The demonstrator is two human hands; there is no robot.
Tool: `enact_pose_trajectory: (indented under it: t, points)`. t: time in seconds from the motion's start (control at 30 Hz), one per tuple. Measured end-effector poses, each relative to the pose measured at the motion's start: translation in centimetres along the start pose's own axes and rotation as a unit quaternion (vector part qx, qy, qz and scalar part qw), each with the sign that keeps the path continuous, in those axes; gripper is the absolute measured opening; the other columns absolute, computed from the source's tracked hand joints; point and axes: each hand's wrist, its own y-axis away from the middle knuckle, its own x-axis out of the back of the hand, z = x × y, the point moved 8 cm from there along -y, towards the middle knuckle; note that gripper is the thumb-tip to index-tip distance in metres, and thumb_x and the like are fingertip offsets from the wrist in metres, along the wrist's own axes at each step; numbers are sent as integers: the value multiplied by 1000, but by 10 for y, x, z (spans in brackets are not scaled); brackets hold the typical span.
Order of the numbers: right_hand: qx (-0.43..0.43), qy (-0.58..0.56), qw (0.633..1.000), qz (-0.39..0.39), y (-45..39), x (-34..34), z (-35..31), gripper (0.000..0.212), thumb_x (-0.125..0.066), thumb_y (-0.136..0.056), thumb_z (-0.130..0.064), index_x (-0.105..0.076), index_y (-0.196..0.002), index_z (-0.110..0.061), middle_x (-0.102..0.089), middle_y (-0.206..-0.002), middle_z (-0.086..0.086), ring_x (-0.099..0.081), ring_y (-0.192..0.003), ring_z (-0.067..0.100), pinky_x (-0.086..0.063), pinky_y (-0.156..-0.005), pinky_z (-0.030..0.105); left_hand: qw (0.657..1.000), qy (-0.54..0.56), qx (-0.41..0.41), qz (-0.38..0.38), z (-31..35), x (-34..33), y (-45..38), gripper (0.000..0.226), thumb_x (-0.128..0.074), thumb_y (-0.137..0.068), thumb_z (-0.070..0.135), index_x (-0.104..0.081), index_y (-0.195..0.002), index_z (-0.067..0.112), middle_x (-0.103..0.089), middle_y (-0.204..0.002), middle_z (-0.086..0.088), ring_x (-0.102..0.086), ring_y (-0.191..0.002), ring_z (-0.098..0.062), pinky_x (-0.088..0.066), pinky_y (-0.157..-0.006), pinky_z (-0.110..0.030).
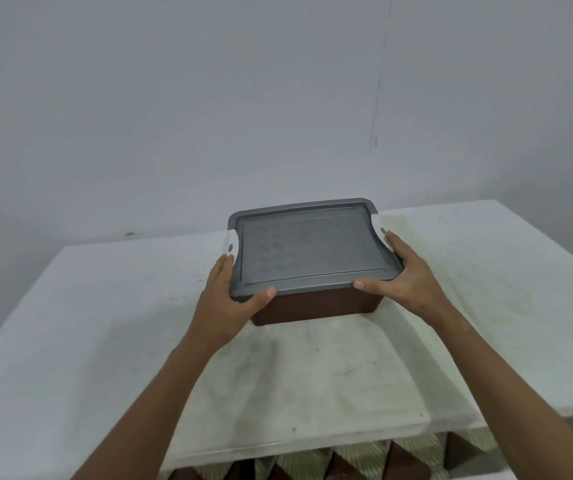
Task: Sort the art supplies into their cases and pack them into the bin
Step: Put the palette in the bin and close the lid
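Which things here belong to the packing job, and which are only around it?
For the job: brown plastic bin; its grey lid with white side latches; left hand and right hand gripping the lid's near corners.

Only around: white table; pale wall.

The bin [316, 306] sits mid-table [105, 341], lid [305, 251] on it, wall [208, 98] behind.
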Motion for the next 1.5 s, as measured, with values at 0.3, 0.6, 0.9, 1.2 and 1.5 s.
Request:
enact_pose_trajectory:
  t: [0.3,0.6,0.9,1.2,1.5]
  points:
    - [7,1,1000,1,43,-103,-57,106,-87,-48,-45,-38,-139,-25,-45,-120,-23,-51,-107,-3,-38,-77,-2,1000,16,11,-1,-67,99,39,105,-66,-67,64,-17,-152,26,-19,-158,9,-28,-141,-13,-36,-109,-33]
    - [-31,48,998,22,57,-107,-52,120,-82,-44,-69,-33,-144,-22,-49,-132,-8,-52,-116,14,-47,-100,35,993,103,60,0,-85,107,55,104,-77,-72,47,-15,-152,27,-35,-136,17,-49,-116,-7,-40,-82,-7]
    - [-33,60,997,-21,16,-112,-60,108,-82,-57,-54,-30,-143,-16,-46,-128,-3,-49,-112,17,-47,-90,23,997,39,62,-14,-72,106,11,106,-78,-70,49,-17,-152,18,-37,-147,2,-44,-127,-17,-41,-103,-35]
    - [-4,28,999,-18,-46,-122,-72,79,-84,-67,-36,-39,-130,-18,-43,-95,-26,-51,-83,-3,-41,-57,-1,995,64,69,-12,-68,105,-61,100,-81,-73,35,-23,-149,10,-43,-136,-2,-44,-114,-13,-39,-96,-25]
    - [-12,23,999,-30,-89,-129,-68,82,-84,-65,-42,-39,-129,-19,-48,-99,-17,-52,-96,10,-40,-62,7,994,67,88,-18,-74,99,-105,102,-81,-72,36,-20,-150,11,-39,-142,-4,-43,-117,-14,-38,-101,-29]
